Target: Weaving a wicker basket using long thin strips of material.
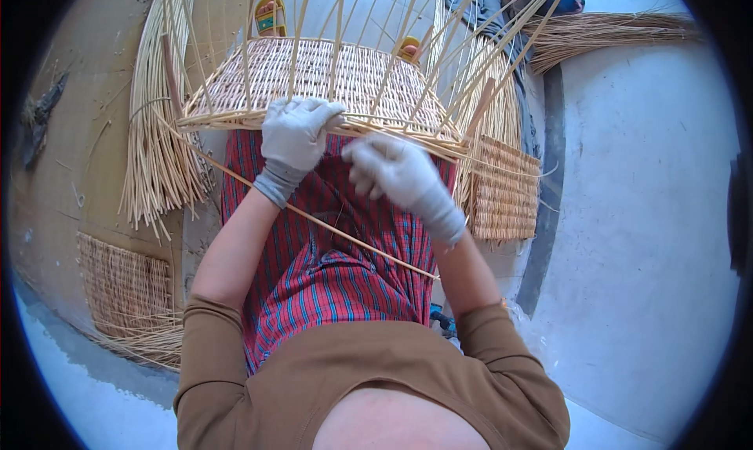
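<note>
A half-woven wicker basket (pixel 329 80) rests across my lap, with upright canes fanning out from it toward the far side. My left hand (pixel 296 136), in a white glove, is closed over the basket's near woven edge, its fingers bent around the weave. Just below that edge, to the right, hovers my gloved right hand (pixel 392 170); its fingers curl but are smeared by motion, so whether anything is in them does not show. One long cane (pixel 345 237) runs slantwise from the basket's left corner across my red plaid cloth (pixel 337 285).
Bundled canes (pixel 161 136) lie on the floor at left, with more bundles (pixel 494 81) behind the basket's right side and darker thin rods (pixel 612 38) at far right. Woven panels lie at lower left (pixel 129 285) and right (pixel 506 187). A sandal (pixel 271 15) shows beyond the basket.
</note>
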Demonstrator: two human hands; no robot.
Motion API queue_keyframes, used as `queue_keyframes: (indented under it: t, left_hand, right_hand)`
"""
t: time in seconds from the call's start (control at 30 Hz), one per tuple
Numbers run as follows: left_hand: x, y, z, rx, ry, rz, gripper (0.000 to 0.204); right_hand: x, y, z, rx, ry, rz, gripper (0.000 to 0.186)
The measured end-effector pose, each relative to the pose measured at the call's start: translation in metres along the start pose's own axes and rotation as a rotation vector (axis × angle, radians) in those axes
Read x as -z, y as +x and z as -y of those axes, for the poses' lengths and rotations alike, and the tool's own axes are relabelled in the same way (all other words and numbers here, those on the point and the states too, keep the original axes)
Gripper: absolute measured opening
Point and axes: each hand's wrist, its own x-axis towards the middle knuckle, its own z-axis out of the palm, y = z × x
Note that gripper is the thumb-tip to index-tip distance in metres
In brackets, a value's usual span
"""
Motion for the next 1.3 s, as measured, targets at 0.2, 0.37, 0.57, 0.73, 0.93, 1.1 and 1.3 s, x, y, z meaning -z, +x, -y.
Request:
queue_keyframes:
  t: [0.2,0.37,0.57,0.73,0.93,1.1,1.3]
  left_hand:
    - [-0.003,-0.009,-0.014,0.057,0.03,0.02,0.076]
    - [-0.003,-0.016,-0.012,0.022,0.242,0.111,0.092]
    - [-0.013,-0.009,-0.034,-0.164,0.364,-0.181,0.059]
    - [-0.036,0.01,-0.054,-0.101,0.251,0.148,0.042]
    - [-0.029,0.004,-0.048,-0.089,0.225,0.21,0.041]
    - [-0.026,0.012,-0.048,-0.049,0.097,0.017,0.02]
    - [-0.035,0.001,-0.056,0.018,0.015,-0.004,0.051]
  right_hand:
    - [0.03,0.068,0.043,0.875,0.019,-0.872,0.041]
    - [0.037,0.098,0.053,1.041,-0.394,-0.939,0.047]
    - [0.048,0.002,-0.019,0.408,-0.284,-0.905,0.025]
    - [0.057,0.091,0.051,0.505,-0.722,-0.598,0.039]
    - [0.052,0.138,0.063,0.4,-0.334,-0.395,0.037]
    - [0.054,0.005,-0.019,0.141,0.029,-0.139,0.033]
    - [0.062,0.045,0.0,0.841,0.354,-0.816,0.051]
